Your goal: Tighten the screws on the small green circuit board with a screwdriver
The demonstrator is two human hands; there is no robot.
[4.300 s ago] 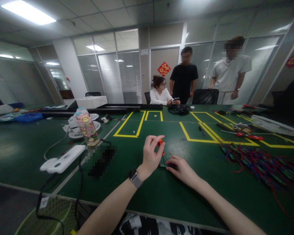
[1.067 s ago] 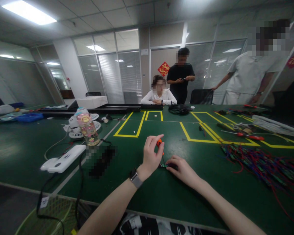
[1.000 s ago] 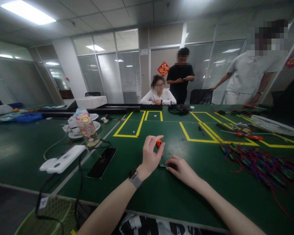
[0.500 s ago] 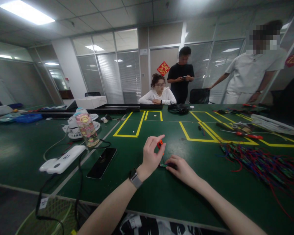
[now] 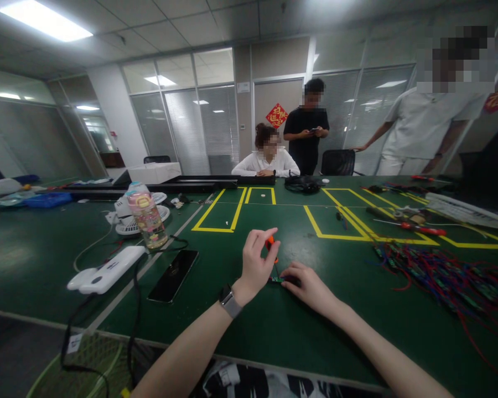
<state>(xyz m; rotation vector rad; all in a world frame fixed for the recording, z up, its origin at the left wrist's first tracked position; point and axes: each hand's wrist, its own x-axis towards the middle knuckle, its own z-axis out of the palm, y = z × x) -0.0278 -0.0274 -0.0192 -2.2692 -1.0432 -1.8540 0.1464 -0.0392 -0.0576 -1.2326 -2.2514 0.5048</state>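
My left hand (image 5: 258, 262) is closed around the orange handle of a small screwdriver (image 5: 270, 241), held upright with its thin shaft pointing down. At the shaft's lower end lies a small green circuit board (image 5: 276, 279) on the green table. My right hand (image 5: 302, 283) pinches the board's right end, with its fingertips resting low at the tabletop. The fingers partly cover the board and something dark beside it, which I cannot make out.
Red and blue wires with small boards (image 5: 452, 276) are heaped at the right, near a red-handled screwdriver (image 5: 423, 229). On the left are a phone (image 5: 173, 276), a white device (image 5: 108, 270) and a bottle (image 5: 149, 218). Several people are across the table (image 5: 253, 337).
My left hand's fingers have shifted slightly about the screwdriver handle, which shows turned a little. My right hand stays on the board. The seated person's head has turned slightly.
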